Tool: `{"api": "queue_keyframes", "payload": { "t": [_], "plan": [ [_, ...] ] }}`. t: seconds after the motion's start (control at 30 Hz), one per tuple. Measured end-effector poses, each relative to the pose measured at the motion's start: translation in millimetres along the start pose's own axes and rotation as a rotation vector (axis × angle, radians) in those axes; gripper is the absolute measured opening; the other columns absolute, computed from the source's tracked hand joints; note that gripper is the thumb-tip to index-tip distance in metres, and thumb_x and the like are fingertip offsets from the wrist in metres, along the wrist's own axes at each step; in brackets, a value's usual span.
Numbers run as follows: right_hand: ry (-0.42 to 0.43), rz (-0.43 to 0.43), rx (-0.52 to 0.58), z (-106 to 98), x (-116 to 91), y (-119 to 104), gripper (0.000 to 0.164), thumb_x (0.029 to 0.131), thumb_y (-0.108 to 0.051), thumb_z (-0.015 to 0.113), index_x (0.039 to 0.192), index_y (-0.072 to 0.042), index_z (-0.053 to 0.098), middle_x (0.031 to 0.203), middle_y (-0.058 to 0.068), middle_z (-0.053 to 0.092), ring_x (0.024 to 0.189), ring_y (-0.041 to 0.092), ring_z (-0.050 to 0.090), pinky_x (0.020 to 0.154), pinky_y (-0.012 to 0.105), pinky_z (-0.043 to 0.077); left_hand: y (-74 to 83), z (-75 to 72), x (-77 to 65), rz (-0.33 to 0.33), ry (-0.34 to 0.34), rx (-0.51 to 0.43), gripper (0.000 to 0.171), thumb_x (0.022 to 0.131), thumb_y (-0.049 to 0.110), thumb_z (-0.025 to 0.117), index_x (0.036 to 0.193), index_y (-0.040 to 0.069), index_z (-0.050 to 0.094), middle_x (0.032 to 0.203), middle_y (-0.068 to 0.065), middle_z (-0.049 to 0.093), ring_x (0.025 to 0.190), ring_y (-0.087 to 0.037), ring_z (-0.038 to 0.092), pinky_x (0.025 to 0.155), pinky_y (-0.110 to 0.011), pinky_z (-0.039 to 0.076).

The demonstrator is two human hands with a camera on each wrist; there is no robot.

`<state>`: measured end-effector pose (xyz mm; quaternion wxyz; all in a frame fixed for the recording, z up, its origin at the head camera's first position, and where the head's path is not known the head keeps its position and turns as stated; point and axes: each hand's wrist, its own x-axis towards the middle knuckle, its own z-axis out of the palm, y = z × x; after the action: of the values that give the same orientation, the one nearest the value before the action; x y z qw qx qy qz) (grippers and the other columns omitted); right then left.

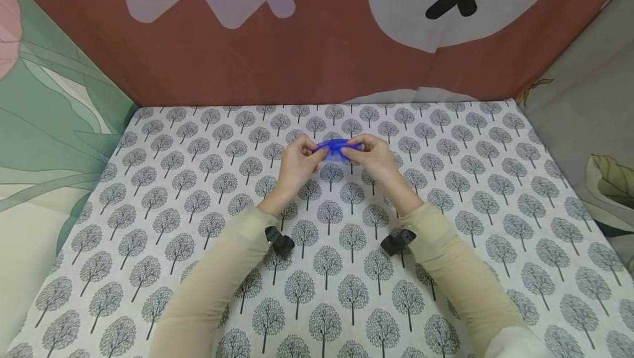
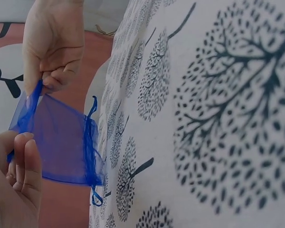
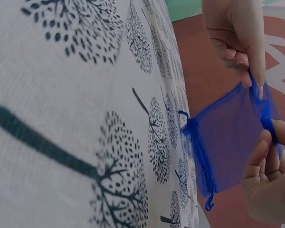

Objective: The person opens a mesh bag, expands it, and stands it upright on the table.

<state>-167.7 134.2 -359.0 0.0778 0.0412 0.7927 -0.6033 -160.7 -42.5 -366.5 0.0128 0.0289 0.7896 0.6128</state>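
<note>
A sheer blue drawstring pouch (image 2: 64, 137) hangs between my two hands, above the far half of the table. My left hand (image 1: 296, 164) pinches one upper corner between thumb and fingers. At the opposite upper corner, my right hand (image 1: 375, 157) pinches the fabric the same way. The gathered drawstring end (image 3: 199, 156) points down toward the tablecloth, with a small cord loop at each side. Along the pinched edge the mesh is bunched and darker. Through the pouch the red backdrop shows, and no contents are visible in it.
A white tablecloth (image 1: 327, 261) printed with dark trees covers the table. Behind it hangs a red cloth (image 1: 317, 66) with pale shapes. Patterned curtains stand at the left (image 1: 54, 99) and right (image 1: 584, 99). A small black camera is strapped on each wrist.
</note>
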Motion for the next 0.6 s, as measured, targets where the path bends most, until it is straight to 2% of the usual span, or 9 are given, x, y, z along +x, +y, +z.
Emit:
{"api": "queue_keyframes", "payload": {
  "t": [0.17,0.2,0.3,0.37,0.5,0.6],
  "plan": [
    [0.015,-0.024,-0.039,1.5,-0.2,1.1,0.024,0.087,-0.018,0.069,0.105,-0.005,0.062,0.065,-0.011,0.048,0.057,0.003,0.042,0.05,0.014,0.033,-0.7,2.3,0.1,-0.011,0.011,-0.007,0.014,0.088,0.007,0.065,0.089,0.0,0.053,0.08,-0.023,0.067,0.048,-0.012,0.055,0.045,-0.017,0.047],
    [0.02,-0.024,-0.045,1.8,-0.3,1.0,0.024,0.088,-0.018,0.068,0.106,-0.005,0.061,0.064,-0.011,0.047,0.056,0.003,0.041,0.049,0.014,0.032,-0.9,2.6,0.4,-0.012,0.012,-0.011,0.014,0.088,0.007,0.065,0.09,-0.001,0.054,0.076,-0.021,0.066,0.047,-0.006,0.051,0.044,-0.013,0.044],
    [0.033,-0.023,-0.04,2.6,-0.5,0.6,0.025,0.09,-0.016,0.065,0.111,-0.004,0.06,0.061,-0.012,0.045,0.053,0.002,0.037,0.046,0.014,0.03,-1.2,4.5,1.2,-0.02,0.002,-0.031,0.016,0.088,0.008,0.066,0.096,-0.001,0.055,0.068,-0.012,0.063,0.048,-0.005,0.053,0.046,-0.013,0.047],
    [0.042,-0.017,-0.029,2.8,-0.8,0.4,0.026,0.091,-0.014,0.063,0.114,-0.003,0.058,0.06,-0.012,0.044,0.052,0.002,0.037,0.045,0.014,0.03,-1.1,5.7,2.1,-0.028,-0.015,-0.041,0.02,0.088,0.01,0.067,0.101,-0.001,0.057,0.07,-0.012,0.063,0.051,-0.006,0.056,0.049,-0.015,0.052],
    [0.055,-0.013,0.006,1.9,-0.8,0.7,0.03,0.092,-0.013,0.06,0.119,-0.001,0.056,0.06,-0.013,0.045,0.051,0.001,0.038,0.045,0.013,0.031,0.1,6.9,3.1,-0.046,-0.046,-0.057,0.026,0.09,0.014,0.065,0.111,0.0,0.058,0.091,-0.021,0.068,0.066,-0.023,0.066,0.059,-0.025,0.059],
    [0.059,-0.011,0.03,0.1,-0.2,1.3,0.031,0.093,-0.015,0.06,0.119,0.0,0.054,0.06,-0.013,0.047,0.051,0.001,0.041,0.045,0.013,0.034,1.3,6.4,3.3,-0.061,-0.049,-0.067,0.026,0.091,0.012,0.062,0.114,-0.001,0.06,0.099,-0.022,0.067,0.078,-0.036,0.067,0.066,-0.033,0.061]
  ]
}}
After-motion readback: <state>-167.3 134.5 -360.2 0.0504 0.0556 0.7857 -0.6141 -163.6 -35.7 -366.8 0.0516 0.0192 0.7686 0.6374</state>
